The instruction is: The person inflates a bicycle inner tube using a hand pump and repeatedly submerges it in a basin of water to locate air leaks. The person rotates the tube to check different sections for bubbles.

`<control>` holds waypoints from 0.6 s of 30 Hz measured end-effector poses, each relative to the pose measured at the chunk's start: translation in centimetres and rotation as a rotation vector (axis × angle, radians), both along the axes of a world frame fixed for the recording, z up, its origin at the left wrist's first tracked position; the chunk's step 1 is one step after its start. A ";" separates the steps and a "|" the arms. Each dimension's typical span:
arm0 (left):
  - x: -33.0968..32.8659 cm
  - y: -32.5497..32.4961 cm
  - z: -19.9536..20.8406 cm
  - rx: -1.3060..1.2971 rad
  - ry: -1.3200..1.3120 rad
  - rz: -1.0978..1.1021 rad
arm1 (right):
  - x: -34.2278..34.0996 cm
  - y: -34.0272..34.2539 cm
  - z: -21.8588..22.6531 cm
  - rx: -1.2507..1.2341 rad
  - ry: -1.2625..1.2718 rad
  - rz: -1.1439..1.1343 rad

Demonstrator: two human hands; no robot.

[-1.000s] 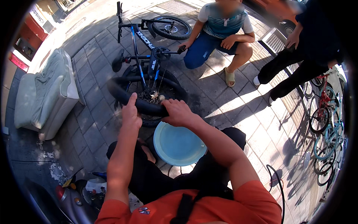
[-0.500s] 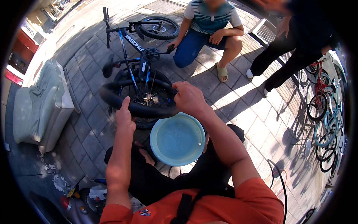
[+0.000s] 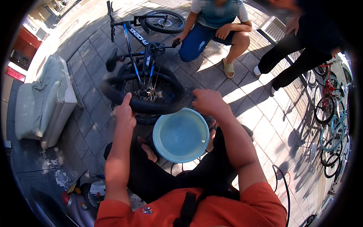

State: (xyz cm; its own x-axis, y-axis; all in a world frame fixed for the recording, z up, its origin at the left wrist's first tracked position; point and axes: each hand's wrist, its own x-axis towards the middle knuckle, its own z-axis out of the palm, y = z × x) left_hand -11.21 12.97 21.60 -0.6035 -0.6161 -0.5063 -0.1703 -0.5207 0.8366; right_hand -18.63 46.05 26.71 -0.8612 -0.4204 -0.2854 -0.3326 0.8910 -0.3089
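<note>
Hands on rubber: from the head camera we look down at our left hand point(image 3: 125, 112) and right hand point(image 3: 208, 103), both set on the black inner tube point(image 3: 151, 106) that loops over the rear wheel of the upturned blue bicycle point(image 3: 145, 56). Our left hand closes around the tube with one finger raised; our right hand presses down on the tube's right end, fingers curled, though we cannot tell how firmly it grips. Just below the tube, touching it in the picture, the light blue basin point(image 3: 180, 135) of water sits on the paving point(image 3: 261, 125) between our knees. Half a second ago our hands sat closer together and the basin lay lower and left; now they are spread wider. A crouching person point(image 3: 215, 26) steadies the front wheel, beside a grey sofa point(image 3: 45, 102) at left.
</note>
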 end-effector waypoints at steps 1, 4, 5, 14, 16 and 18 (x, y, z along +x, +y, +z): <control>0.2 -0.5 -0.6 -0.034 -0.022 0.009 | 0.1 -0.2 0.3 -0.011 -0.010 0.039; 0.4 -1.4 -2.1 -0.164 -0.092 -0.031 | 0.8 -0.8 0.7 -0.013 -0.088 0.137; 0.5 -1.6 -2.3 -0.210 -0.141 -0.012 | 1.3 -1.1 0.7 -0.012 -0.091 0.142; 2.3 -6.0 -0.7 -0.193 -0.146 0.073 | 2.3 -0.4 1.2 0.038 -0.062 0.139; 2.4 -7.4 -1.7 -0.268 -0.158 0.062 | 2.3 -0.8 1.7 0.061 -0.105 0.154; 2.0 -7.9 -1.6 -0.237 -0.119 0.024 | 2.6 -1.0 2.3 0.072 -0.140 0.160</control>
